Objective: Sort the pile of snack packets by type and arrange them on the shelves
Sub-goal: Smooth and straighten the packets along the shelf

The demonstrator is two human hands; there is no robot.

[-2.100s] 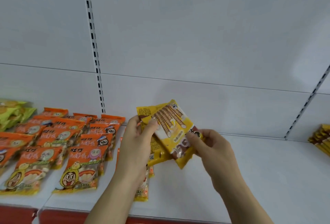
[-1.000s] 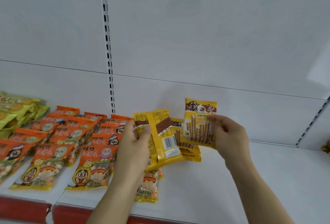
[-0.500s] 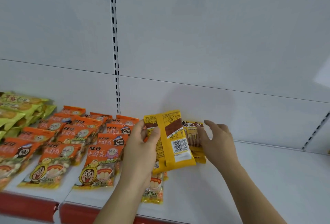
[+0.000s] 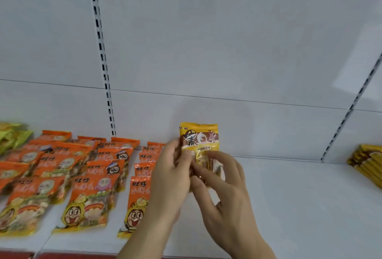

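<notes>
Both hands, left (image 4: 171, 173) and right (image 4: 222, 184), pinch an upright yellow packet (image 4: 199, 142) above the shelf (image 4: 299, 196), near its back edge. It looks light, crinkly and slippery; best gripped at its sides.

A glossy yellow plastic-film snack packet (image 4: 199, 141) was seen, its wrapper catching highlights. The flat orange plastic-film packets (image 4: 88, 198) were equally shiny and crinkled. The white shelf (image 4: 299, 207) and white back panel (image 4: 206, 41) looked smooth and matt, like painted metal.
</notes>
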